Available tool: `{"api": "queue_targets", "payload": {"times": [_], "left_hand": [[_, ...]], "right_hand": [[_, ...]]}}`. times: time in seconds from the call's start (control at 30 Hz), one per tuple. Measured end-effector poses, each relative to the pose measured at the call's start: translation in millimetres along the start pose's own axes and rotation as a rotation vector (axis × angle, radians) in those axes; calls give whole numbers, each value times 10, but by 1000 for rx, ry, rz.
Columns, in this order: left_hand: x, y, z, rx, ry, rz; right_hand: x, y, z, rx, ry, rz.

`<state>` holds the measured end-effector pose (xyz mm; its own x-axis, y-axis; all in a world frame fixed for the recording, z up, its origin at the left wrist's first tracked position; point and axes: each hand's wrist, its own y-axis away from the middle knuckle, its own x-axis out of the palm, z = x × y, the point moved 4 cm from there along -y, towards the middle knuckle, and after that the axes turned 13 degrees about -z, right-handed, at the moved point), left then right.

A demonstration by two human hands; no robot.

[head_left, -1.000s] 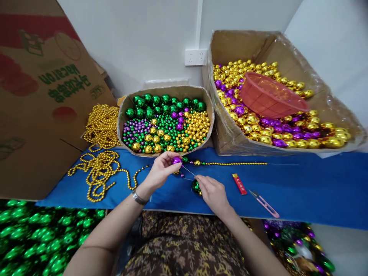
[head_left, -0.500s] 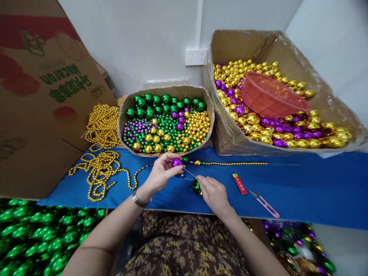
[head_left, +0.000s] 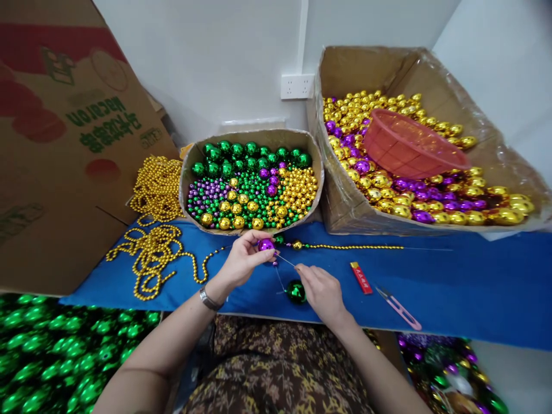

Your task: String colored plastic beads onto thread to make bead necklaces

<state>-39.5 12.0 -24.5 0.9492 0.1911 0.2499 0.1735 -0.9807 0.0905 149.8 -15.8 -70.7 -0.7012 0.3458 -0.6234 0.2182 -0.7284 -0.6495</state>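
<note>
My left hand (head_left: 245,256) is closed on a shiny purple bead (head_left: 266,245), between thumb and fingers. My right hand (head_left: 321,290) pinches the end of a thin string (head_left: 286,260) that runs taut from the purple bead. Below, a large green bead (head_left: 296,291) hangs or lies close to my right fingers, joined to a thin thread. Behind my hands lies a strung length of small gold beads (head_left: 357,246), with a larger gold bead (head_left: 297,245) and a green bead (head_left: 279,239) near its left end. Loose gold bead strands (head_left: 150,259) lie to the left.
A low carton (head_left: 318,198) of green, purple and gold beads stands behind my hands. At right back, a larger carton (head_left: 345,207) holds gold and purple beads and a red basket (head_left: 409,146). A red lighter (head_left: 361,278) and pink thread snips (head_left: 401,310) lie on the blue cloth (head_left: 452,287).
The large green bead shows more fully, a little apart from my right fingers, and its thread is visible. Both hands keep their grip; the view has shifted slightly.
</note>
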Motion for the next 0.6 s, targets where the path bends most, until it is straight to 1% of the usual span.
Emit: {"api": "queue_targets", "payload": {"times": [0.07, 0.13, 0.2, 0.23, 0.27, 0.33, 0.4, 0.43, 0.5, 0.53, 0.6], "left_hand": [[0, 18, 20, -2, -28, 27], [10, 29, 10, 12, -84, 113], [-10, -10, -49, 63, -168, 182], [-48, -63, -99, 116, -234, 172], [-103, -139, -160, 188, -329, 132], [-234, -333, -288, 355, -588, 16], [-332, -540, -376, 503, -870, -21], [-367, -635, -398, 559, -977, -10], [-416, -790, -405, 630, -1123, 34], [-430, -847, -391, 642, -1172, 66], [-439, -930, -335, 613, -1249, 150]], "right_hand": [[0, -14, 18, 2, -50, 15], [-1, -34, 40, 19, -126, 38], [-10, -55, 49, 39, -161, 47], [-18, -64, 46, 51, -161, 41], [-29, -72, 38, 62, -155, 31], [-47, -83, 19, 81, -139, 8], [-58, -88, 8, 87, -126, -6], [-60, -89, 8, 85, -122, -9], [-56, -89, 17, 78, -115, -9], [-53, -89, 23, 74, -112, -9], [-45, -90, 32, 71, -112, -9]]}}
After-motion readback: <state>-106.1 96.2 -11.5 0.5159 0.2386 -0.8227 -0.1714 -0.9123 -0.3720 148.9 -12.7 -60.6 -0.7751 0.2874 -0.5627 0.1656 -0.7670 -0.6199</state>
